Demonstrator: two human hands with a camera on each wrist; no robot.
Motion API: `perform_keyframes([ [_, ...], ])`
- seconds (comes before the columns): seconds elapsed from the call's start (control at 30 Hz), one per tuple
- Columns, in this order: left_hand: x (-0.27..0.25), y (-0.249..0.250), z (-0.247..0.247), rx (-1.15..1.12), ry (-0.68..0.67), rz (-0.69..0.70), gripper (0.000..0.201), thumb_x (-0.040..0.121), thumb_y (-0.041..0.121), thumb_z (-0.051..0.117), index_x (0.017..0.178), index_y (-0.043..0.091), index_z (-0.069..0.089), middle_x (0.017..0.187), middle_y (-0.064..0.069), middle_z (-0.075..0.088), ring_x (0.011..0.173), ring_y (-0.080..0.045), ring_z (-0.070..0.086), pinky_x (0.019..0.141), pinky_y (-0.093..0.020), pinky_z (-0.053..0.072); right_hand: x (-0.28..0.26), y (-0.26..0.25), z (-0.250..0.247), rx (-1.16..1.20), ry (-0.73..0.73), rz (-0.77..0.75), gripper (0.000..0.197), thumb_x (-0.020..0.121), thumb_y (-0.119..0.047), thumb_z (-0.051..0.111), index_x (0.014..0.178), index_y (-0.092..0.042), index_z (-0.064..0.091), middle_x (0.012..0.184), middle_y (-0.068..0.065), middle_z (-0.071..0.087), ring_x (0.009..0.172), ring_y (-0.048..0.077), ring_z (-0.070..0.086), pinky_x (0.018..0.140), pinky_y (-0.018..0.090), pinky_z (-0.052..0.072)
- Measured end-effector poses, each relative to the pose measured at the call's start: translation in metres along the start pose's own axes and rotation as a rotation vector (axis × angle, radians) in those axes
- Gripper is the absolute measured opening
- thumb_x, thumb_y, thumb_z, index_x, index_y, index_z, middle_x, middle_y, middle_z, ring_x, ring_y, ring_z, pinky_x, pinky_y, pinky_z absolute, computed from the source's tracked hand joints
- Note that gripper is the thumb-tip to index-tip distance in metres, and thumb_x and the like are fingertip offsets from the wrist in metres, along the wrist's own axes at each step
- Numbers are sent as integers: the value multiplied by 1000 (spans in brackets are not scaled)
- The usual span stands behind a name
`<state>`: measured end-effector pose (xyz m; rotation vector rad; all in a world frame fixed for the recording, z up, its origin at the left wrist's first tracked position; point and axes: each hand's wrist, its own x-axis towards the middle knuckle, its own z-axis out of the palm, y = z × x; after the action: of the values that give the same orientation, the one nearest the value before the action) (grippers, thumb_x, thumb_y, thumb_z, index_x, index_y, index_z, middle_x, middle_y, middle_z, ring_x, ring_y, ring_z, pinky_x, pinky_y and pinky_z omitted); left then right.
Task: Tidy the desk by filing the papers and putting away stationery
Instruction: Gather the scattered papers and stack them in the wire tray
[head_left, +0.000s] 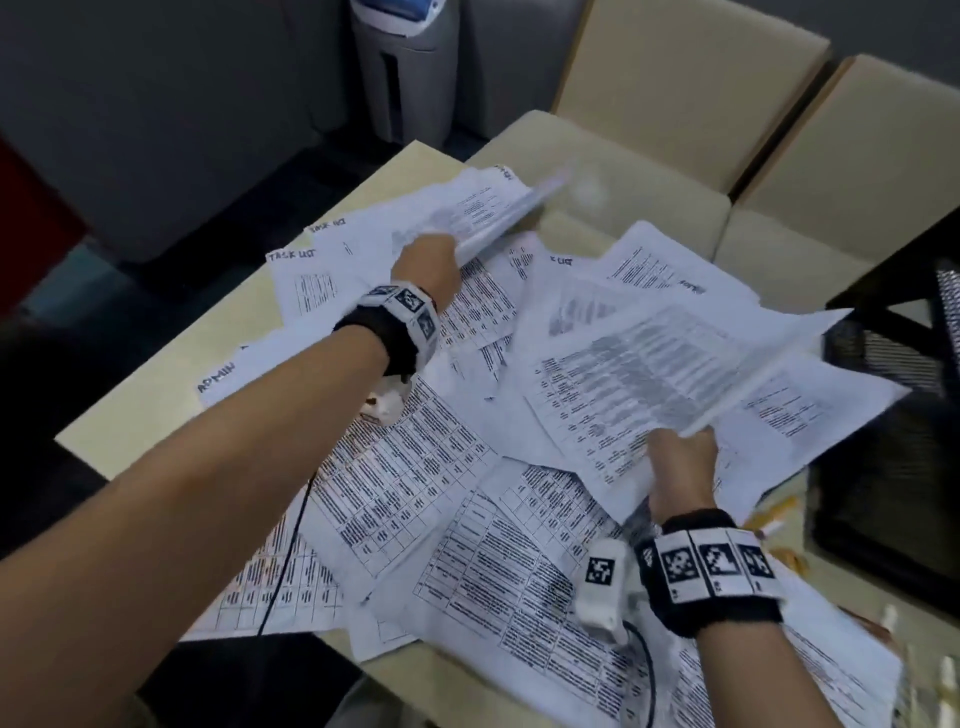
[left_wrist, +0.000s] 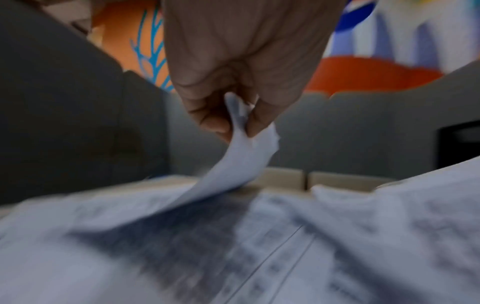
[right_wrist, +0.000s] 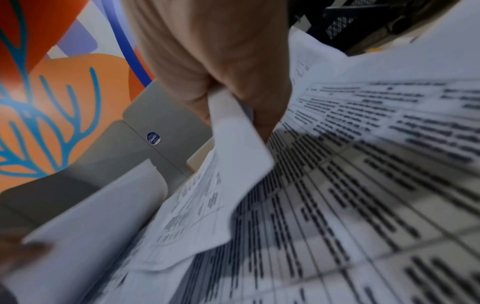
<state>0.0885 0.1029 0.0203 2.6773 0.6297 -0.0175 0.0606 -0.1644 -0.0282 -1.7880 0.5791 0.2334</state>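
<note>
Printed white sheets (head_left: 457, 519) lie scattered in overlapping heaps over a beige desk (head_left: 156, 405). My left hand (head_left: 428, 262) reaches to the far side and pinches the corner of a sheet (head_left: 488, 218), lifting it off the heap; in the left wrist view thumb and fingers (left_wrist: 213, 119) clamp that curling sheet (left_wrist: 233, 164). My right hand (head_left: 683, 457) grips the near edge of a raised printed sheet (head_left: 691, 358) at the right. The right wrist view shows the fingers (right_wrist: 262, 115) curled round the paper (right_wrist: 241, 144).
A black mesh organiser (head_left: 893, 415) stands at the desk's right edge. Pencils or pens (head_left: 774, 512) lie beside it, partly under paper. Beige chairs (head_left: 675, 104) stand beyond the desk, and a grey bin (head_left: 405, 67) farther back. Cables (head_left: 291, 545) hang from my wrists.
</note>
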Motion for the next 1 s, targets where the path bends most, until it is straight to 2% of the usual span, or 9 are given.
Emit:
perform_keyframes([
  [0.13,-54,43,-2,-132,11,196,27,97,14,37,99,0,60,84,-10,51,81,-27,54,70,-35,44,-17,-4,9,-102,-155,128,55,90,1,45,142,-3,27,95,5,47,87,20,49,77,35,49],
  [0.27,-114,54,45,-115,-354,209,22,96,25,40,86,13,56,79,-2,53,80,-19,58,100,-41,43,-21,-4,-4,-214,-177,200,48,88,0,41,135,4,33,109,14,49,87,21,44,68,27,39],
  [0.4,-144,38,58,-412,-756,100,73,84,71,12,100,18,60,96,-9,61,88,-19,58,96,-35,43,-12,-3,-13,-208,-100,144,67,90,-43,51,135,4,38,139,24,42,114,29,51,95,37,41],
  [0.47,-142,11,51,-589,-541,-69,75,79,76,16,102,17,56,101,-8,58,97,-21,55,88,-28,45,-12,-2,-7,-288,-128,111,103,73,-70,56,142,1,29,145,21,38,130,32,42,109,44,35],
  [0.5,-138,-7,49,-569,-337,-230,70,84,70,29,117,13,54,120,-13,55,115,-27,51,98,-36,42,-15,-2,-1,-361,-145,84,110,68,-71,60,143,1,25,147,19,36,133,33,39,110,46,33],
  [0.57,-137,-45,40,-451,-85,-629,76,88,53,48,146,10,22,153,-20,15,143,-35,14,115,-52,14,-16,0,12,-484,-154,25,99,75,-51,69,143,1,21,150,18,31,136,34,35,109,45,33],
  [0.67,-147,-85,35,-391,-130,-907,104,83,55,56,149,9,-9,154,-22,-18,143,-37,-16,113,-60,-3,-16,-1,32,-559,-190,-51,62,85,-17,65,134,5,34,135,24,47,124,37,48,99,41,44],
  [0.77,-157,-100,52,-265,-220,-754,111,75,66,56,149,21,-13,154,-15,-26,141,-39,-22,108,-68,-2,-15,-15,36,-553,-116,-202,18,88,-11,54,103,-1,55,97,17,58,107,37,60,85,38,49],
  [1.0,-155,-104,60,-143,-326,-337,98,72,73,44,149,34,-1,158,4,-15,145,-29,-17,109,-65,-7,-20,-103,12,-114,134,-542,27,93,-13,51,118,-4,50,118,9,57,113,19,52,97,23,41],
])
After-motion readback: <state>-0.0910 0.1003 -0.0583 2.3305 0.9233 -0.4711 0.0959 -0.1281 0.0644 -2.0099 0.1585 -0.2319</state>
